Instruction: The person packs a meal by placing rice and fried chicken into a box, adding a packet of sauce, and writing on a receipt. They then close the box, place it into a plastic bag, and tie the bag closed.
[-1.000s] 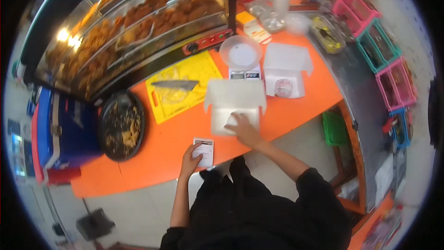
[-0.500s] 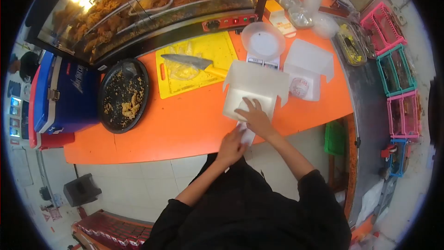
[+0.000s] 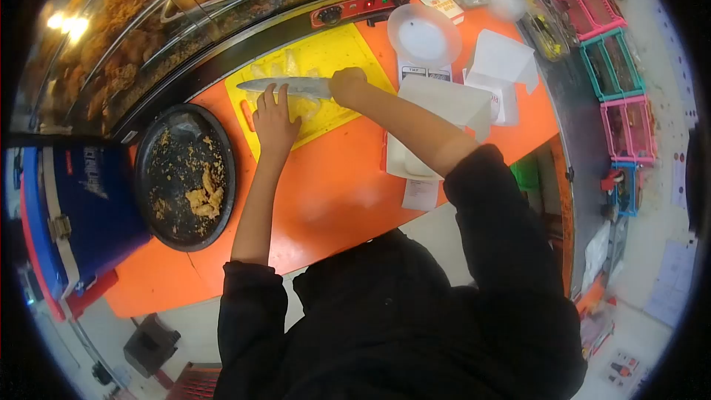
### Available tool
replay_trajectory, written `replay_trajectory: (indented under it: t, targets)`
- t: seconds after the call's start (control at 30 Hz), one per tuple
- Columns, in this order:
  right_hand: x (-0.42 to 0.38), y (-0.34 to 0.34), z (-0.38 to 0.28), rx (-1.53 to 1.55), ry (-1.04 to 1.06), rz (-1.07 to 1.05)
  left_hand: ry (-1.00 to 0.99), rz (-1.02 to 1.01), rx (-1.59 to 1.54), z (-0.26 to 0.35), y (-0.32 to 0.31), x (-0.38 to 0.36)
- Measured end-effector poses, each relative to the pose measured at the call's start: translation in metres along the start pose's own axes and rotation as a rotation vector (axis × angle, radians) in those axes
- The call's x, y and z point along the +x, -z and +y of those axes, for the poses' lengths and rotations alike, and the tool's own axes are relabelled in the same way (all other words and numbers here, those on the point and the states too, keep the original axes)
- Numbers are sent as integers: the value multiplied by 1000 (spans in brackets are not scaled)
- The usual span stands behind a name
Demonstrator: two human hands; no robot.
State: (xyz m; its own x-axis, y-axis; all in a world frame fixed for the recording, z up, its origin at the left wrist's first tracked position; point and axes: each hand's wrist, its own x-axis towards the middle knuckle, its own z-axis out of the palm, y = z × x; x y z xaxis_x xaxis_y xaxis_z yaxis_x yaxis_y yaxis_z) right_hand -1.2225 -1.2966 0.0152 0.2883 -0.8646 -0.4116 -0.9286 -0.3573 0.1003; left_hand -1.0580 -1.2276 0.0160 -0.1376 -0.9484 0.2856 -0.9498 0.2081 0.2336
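Note:
My right hand is wrapped round the handle of a large kitchen knife, whose blade points left across a yellow cutting board. My left hand reaches up from the board's lower edge, fingers apart, with the fingertips right at the blade's lower edge. Pale, thin, see-through pieces lie on the board beneath and around the knife. Under my right forearm stands an open white cardboard box, partly hidden, with a white rounded thing in it. A paper slip sticks out below.
A black oval tray with fried crumbs sits left, beside a blue cooler box. Behind the board runs a lit display case of fried food. A scale with a bowl and a second white box stand right.
Both hands have left the white box and moved up and left to the cutting board. The right hand has taken hold of the knife. The view has shifted.

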Motion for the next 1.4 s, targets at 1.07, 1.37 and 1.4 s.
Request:
replay_trajectory:
  t: [1.07, 1.37, 1.4]
  targets:
    - [-229, -24, -75, 2679, 164, -554, 291, 272, -386, 154, 94, -175]
    - [-233, -12, -68, 3199, 656, -721, -158, 434, -307, 157, 97, -211]
    - [-227, -10, -69, 3204, 658, -715, -146, 380, -347, 163, 100, -212]
